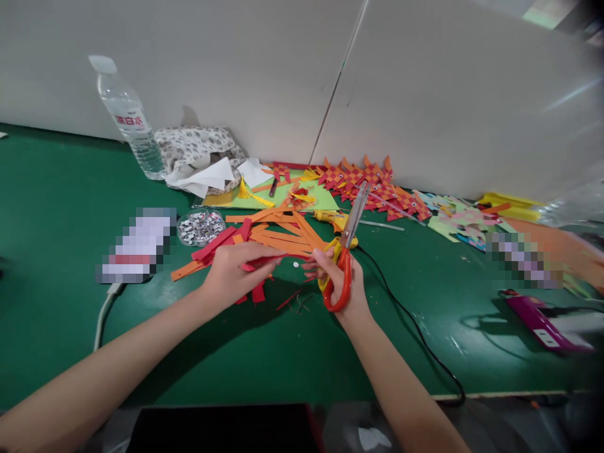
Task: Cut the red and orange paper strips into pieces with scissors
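The left hand has its grip narrowed to a pinch, thumb against fingers, on a thin red paper strip. The strip runs across the gap between the two hands, above the green desk, and its far end meets the fingertips of the right hand. Held at both ends like this, the paper is probably easier to steady and bend.

The right grip also holds a pair of scissors by the orange and yellow handles, blades together and pointing up and away from the body. Carrying them this way seems meant to keep the tool ready while the fingertips stay free for the paper; the angle also keeps the points clear of the left hand.

Loose orange paper strips and red paper strips lie just beyond the hands, presumably for easy reach. To their left, the googly eyes sit in a clear container, likely so that such tiny pieces do not scatter. A yellow glue gun lies behind the scissors, its black cord trailing toward the near edge on the right. Woven paper fish are heaped against the wall, apparently out of the working area.
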The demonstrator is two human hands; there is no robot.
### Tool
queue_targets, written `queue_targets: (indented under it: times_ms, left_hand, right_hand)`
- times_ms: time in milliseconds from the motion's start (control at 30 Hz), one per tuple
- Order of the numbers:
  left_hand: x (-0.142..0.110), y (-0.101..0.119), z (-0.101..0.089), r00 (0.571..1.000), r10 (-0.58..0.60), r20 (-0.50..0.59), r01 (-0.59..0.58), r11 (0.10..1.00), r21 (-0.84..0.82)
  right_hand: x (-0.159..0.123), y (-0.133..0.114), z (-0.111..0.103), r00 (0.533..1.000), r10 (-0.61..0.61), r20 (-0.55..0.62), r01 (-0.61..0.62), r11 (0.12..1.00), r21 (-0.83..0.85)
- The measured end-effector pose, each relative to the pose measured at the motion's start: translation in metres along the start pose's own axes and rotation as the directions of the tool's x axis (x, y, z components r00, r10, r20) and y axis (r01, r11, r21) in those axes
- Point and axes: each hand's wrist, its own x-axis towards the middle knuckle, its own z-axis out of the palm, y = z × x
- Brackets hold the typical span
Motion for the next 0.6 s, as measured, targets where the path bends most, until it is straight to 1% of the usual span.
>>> queue_targets:
  times_ms: [33,67,133,200,233,300,367,433,467,533,567,600]
  left_hand:
    - [-0.002,-0.002,-0.002,0.991,0.128,-0.028,-0.125,0.988,0.085]
    - [-0.004,-0.003,-0.003,0.977,0.212,-0.006,-0.209,0.967,0.149]
    - [-0.007,-0.005,-0.007,0.95,0.296,0.102,-0.312,0.921,0.233]
    - [-0.008,-0.004,-0.009,0.927,0.312,0.207,-0.362,0.891,0.274]
    - [-0.009,-0.004,-0.01,0.92,0.308,0.242,-0.371,0.884,0.283]
    - [-0.009,-0.003,-0.01,0.914,0.285,0.288,-0.365,0.889,0.278]
    - [-0.008,-0.003,-0.008,0.913,0.266,0.31,-0.345,0.908,0.238]
    - [-0.007,-0.004,-0.005,0.927,0.225,0.299,-0.285,0.942,0.175]
    - [-0.006,-0.004,-0.004,0.94,0.178,0.29,-0.224,0.965,0.134]
    - [-0.003,-0.003,-0.002,0.964,0.019,0.266,-0.029,0.999,0.033]
    - [0.0,-0.003,-0.002,0.963,-0.083,0.256,0.094,0.995,-0.034]
    - [0.002,-0.002,-0.002,0.949,-0.188,0.254,0.221,0.969,-0.11]
  right_hand:
    - [0.0,-0.001,0.001,1.0,0.02,0.005,-0.019,1.0,-0.011]
    - [-0.001,-0.001,0.001,0.999,0.042,0.016,-0.042,0.999,-0.021]
    - [-0.001,-0.001,0.002,0.996,0.075,0.042,-0.074,0.997,-0.021]
    - [-0.002,-0.002,0.002,0.995,0.085,0.054,-0.086,0.996,0.012]
    - [-0.001,-0.002,0.002,0.995,0.086,0.052,-0.087,0.996,0.029]
    - [-0.001,-0.002,0.001,0.996,0.081,0.028,-0.082,0.996,0.048]
    - [0.0,-0.002,0.0,0.998,0.063,-0.003,-0.063,0.997,0.054]
    - [0.0,-0.002,-0.001,0.999,0.034,-0.024,-0.033,0.998,0.061]
    - [0.0,-0.002,-0.002,1.0,0.018,-0.025,-0.017,0.998,0.062]
    - [-0.001,-0.001,-0.002,1.0,-0.018,-0.017,0.018,0.998,0.055]
    - [-0.001,0.0,-0.002,0.999,-0.034,-0.006,0.035,0.998,0.048]
    - [-0.002,0.0,-0.002,0.999,-0.05,0.01,0.05,0.998,0.04]
